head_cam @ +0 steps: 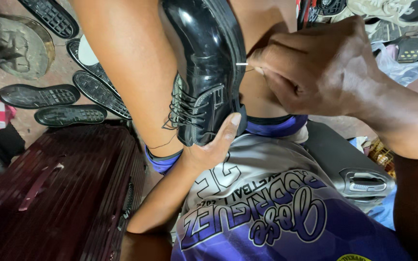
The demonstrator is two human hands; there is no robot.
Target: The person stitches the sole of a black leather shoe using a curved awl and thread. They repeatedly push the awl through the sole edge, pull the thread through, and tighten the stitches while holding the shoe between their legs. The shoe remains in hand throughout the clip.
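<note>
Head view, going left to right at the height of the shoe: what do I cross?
Loose black shoe soles → black lace-up shoe → needle → right hand → clear plastic bag.

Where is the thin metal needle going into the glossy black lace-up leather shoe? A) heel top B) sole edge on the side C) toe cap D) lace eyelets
B: the right hand pinches the thin metal needle against the side sole edge of the glossy black lace-up leather shoe, which the left hand steadies.

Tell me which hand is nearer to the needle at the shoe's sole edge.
Right. The right hand pinches the needle at the sole edge; the left hand grips the black shoe lower, near the heel.
</note>
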